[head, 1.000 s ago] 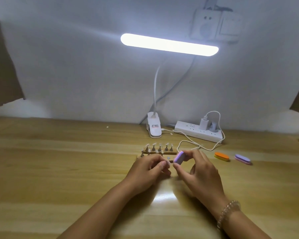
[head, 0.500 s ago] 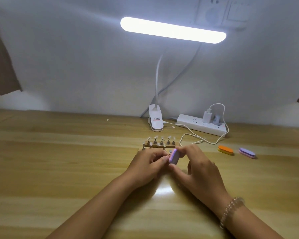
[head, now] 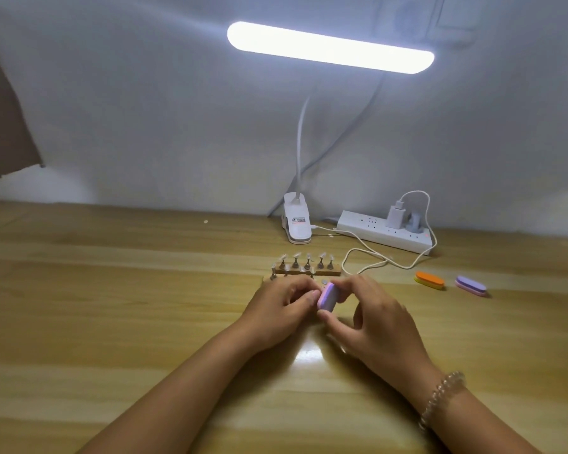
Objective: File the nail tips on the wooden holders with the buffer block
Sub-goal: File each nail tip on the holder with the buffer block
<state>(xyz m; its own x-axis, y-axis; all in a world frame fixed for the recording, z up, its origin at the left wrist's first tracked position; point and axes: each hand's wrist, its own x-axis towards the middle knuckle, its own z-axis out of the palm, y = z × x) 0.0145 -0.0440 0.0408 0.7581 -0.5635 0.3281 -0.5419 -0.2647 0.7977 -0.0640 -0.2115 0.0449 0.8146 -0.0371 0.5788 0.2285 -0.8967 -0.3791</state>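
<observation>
Two wooden holders (head: 322,273) lie side by side at the table's middle, each carrying several small stands with pale nail tips (head: 296,255). My right hand (head: 371,317) pinches a purple and pink buffer block (head: 328,297) between thumb and fingers, just in front of the holders. My left hand (head: 281,306) sits to the block's left with its fingers curled, pinching something small against the block; that item is hidden by the fingers. The near holder is partly covered by my left hand.
A clip lamp base (head: 296,224) and a white power strip (head: 384,235) with a charger and white cable (head: 368,262) stand behind the holders. An orange buffer (head: 430,280) and a purple buffer (head: 471,285) lie to the right.
The buffer block has turned from tilted rightward to more upright and come closer to my left fingers. Both hands stay in front of the holders. The camera has tipped slightly.
</observation>
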